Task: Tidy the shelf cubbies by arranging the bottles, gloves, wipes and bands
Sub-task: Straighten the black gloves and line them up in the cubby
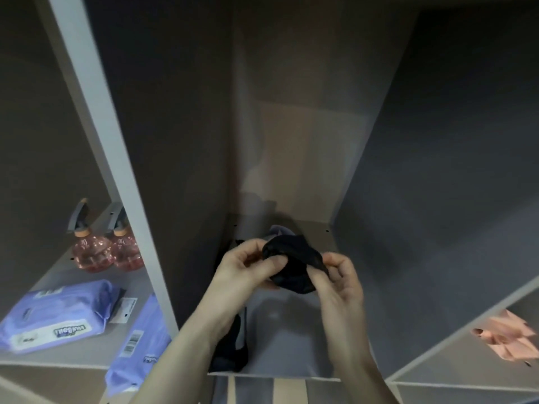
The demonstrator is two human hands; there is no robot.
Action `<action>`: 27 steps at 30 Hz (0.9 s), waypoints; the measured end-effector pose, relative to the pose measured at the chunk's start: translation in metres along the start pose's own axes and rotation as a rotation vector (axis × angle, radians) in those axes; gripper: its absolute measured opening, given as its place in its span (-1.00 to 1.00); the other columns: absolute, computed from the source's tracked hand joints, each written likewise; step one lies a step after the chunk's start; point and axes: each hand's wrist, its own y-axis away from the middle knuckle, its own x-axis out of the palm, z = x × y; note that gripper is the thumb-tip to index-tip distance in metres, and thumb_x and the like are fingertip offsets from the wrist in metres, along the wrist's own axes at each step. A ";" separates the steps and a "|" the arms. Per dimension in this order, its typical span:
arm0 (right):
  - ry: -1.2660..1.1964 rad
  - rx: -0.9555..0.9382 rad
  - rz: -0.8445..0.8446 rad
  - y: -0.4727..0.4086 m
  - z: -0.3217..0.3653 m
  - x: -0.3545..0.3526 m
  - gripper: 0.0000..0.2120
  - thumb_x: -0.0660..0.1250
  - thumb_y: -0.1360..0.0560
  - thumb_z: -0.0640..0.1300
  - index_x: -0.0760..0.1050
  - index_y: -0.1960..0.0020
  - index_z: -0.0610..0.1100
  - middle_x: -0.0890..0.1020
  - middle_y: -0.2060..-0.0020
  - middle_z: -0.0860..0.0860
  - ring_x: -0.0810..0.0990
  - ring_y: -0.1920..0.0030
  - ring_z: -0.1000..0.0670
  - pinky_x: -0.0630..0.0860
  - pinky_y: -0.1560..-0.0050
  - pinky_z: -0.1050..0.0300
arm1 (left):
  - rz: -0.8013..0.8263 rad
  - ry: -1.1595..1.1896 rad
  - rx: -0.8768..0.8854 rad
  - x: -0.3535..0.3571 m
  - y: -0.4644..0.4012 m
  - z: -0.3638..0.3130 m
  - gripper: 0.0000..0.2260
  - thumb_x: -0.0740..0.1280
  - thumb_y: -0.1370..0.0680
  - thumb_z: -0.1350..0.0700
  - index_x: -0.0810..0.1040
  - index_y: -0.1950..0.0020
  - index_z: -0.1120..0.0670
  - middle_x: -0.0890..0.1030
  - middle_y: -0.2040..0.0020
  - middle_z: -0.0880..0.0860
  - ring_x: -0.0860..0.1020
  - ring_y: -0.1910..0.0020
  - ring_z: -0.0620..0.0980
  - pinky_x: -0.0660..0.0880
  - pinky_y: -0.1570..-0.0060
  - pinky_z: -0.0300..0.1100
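While both my hands pinch the bunched black glove over the middle cubby floor, left hand grips its left end, right hand its right; its length runs across between them.

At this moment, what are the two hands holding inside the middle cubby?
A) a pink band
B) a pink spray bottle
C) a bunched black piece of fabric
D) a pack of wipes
C: both the left hand and the right hand pinch a bunched black piece of fabric between them, while the spray bottles and wipes sit untouched in the left cubby.
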 end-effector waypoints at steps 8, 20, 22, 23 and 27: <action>-0.122 0.233 0.255 -0.005 0.004 -0.008 -0.75 0.30 -0.49 -0.12 0.63 -0.13 -0.09 0.68 -0.07 -0.13 0.60 -0.17 -0.13 0.40 -0.32 -0.18 | 0.155 0.409 -0.235 -0.002 0.006 -0.004 -0.56 0.36 -0.44 -0.09 0.63 -0.11 0.23 0.65 -0.07 0.26 0.64 -0.04 0.13 0.62 0.07 -0.07; -0.364 0.330 0.180 -0.006 0.001 -0.004 -0.53 0.31 -0.45 0.12 0.55 -0.23 -0.16 0.64 -0.15 -0.09 0.58 -0.21 -0.09 0.40 -0.30 -0.08 | -0.025 0.463 -0.126 0.011 0.006 -0.001 -0.76 0.30 -0.51 0.05 0.53 0.05 0.24 0.65 0.15 0.21 0.64 0.19 0.07 0.60 0.18 -0.17; -0.214 0.222 0.113 -0.005 0.000 -0.004 -0.71 0.31 -0.44 -0.01 0.58 -0.06 -0.15 0.68 0.03 -0.03 0.62 -0.05 -0.03 0.50 -0.09 0.05 | -0.058 0.391 -0.057 0.009 0.006 -0.002 -0.86 0.35 -0.44 0.09 0.49 0.15 0.16 0.58 0.30 0.12 0.55 0.32 -0.01 0.52 0.32 -0.23; -0.127 0.137 0.047 -0.004 -0.001 -0.004 -0.82 0.33 -0.45 -0.07 0.57 0.00 -0.13 0.67 0.08 -0.01 0.61 0.00 0.01 0.50 -0.02 0.14 | -0.088 0.323 -0.014 0.008 0.006 -0.001 -0.86 0.37 -0.42 0.08 0.48 0.17 0.14 0.55 0.32 0.10 0.50 0.33 -0.03 0.48 0.33 -0.24; 0.199 -0.126 0.063 -0.002 -0.001 -0.007 -0.87 0.35 -0.44 0.04 0.62 0.15 0.00 0.62 -0.02 0.11 0.56 -0.10 0.10 0.48 -0.08 0.28 | -0.130 0.205 0.097 0.009 0.006 -0.002 -0.87 0.38 -0.40 0.09 0.49 0.21 0.13 0.54 0.38 0.00 0.48 0.39 -0.14 0.44 0.38 -0.34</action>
